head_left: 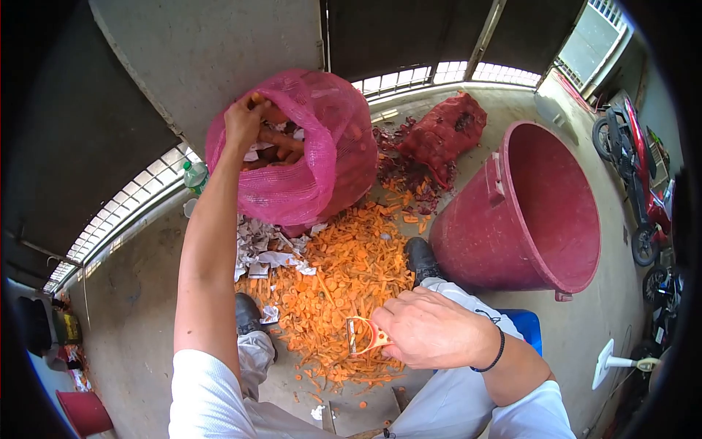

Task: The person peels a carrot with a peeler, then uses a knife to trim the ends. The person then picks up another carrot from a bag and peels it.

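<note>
My left hand [245, 126] reaches to the mouth of a pink mesh sack [322, 175], its fingers closed round a carrot [256, 97] of which only an end shows. Inside the sack lie more carrots [281, 139] among scraps of paper. In my right hand [431, 329], above my lap, is a peeler [369, 337] with an orange handle, its blade end pointing left. Below the peeler, between my shoes, a wide heap of carrot peelings and cut ends [329, 285] covers the floor.
A large dark-red tub [475, 241] stands tilted at the right. Behind the heap lies a red mesh sack [446, 135]. Torn paper [267, 252] lies by the pink sack, with a green bottle [196, 177] to its left. A motorcycle [636, 168] is at the far right.
</note>
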A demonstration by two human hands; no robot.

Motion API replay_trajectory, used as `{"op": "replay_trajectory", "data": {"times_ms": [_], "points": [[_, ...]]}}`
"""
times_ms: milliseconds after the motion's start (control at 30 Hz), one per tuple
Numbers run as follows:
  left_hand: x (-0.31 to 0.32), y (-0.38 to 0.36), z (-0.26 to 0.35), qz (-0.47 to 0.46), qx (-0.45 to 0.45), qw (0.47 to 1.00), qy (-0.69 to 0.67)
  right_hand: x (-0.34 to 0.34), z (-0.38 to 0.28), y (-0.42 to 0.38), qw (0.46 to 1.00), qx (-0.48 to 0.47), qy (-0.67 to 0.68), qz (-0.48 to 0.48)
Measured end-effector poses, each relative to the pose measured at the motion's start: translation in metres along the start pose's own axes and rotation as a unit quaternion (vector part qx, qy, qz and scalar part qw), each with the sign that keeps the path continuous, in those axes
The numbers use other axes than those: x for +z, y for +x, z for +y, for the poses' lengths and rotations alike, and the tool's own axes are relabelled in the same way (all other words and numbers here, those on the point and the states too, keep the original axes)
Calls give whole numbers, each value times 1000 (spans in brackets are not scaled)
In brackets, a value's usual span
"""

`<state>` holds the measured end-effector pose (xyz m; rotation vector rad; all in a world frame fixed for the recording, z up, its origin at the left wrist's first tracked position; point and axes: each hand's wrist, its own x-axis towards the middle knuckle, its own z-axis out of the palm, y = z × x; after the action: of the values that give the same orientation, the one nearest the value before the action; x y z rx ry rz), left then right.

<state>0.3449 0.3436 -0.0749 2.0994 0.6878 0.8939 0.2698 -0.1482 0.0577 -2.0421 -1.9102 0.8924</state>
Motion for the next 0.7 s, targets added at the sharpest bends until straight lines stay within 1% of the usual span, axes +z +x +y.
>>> {"op": "replay_trajectory", "data": {"times_ms": [133,200,233,300,333,400,433,500,533,567,600,633,667,700], "points": [[-2,10,-7,15,4,1000,22,-2,-2,2,1000,7,4,-3],[7,6,-13,66,97,992,48,-1,-1,2,1000,10,7,-7],[7,5,-14,64,95,992,45,1,0,1,1000,5,5,-2],[-1,6,-15,24,82,990,108,2,2,-1,1000,3,2,2],[-1,3,-13,24,82,991,107,2,4,-1,1000,2,2,2],[-1,0,-10,-19,62,965,255,2,5,-1,1000,1,4,7],[3,5,-23,-19,64,964,256,1,6,-2,1000,-1,6,9],[20,8,-53,36,45,982,181,1,7,-4,1000,-2,8,11],[34,3,-68,36,44,982,180,2,7,-4,1000,-2,5,11],[49,-2,-80,-6,31,999,-37,3,7,-5,1000,-2,2,13],[55,-5,-76,-50,17,966,-253,4,8,-6,1000,-1,1,15],[55,-9,-74,-52,19,966,-254,5,9,-8,1000,-7,1,20],[51,-16,-75,-156,12,983,-93,6,8,-8,1000,-16,1,24],[44,-25,-71,-254,4,965,73,6,8,-8,1000,-16,1,23]]}}
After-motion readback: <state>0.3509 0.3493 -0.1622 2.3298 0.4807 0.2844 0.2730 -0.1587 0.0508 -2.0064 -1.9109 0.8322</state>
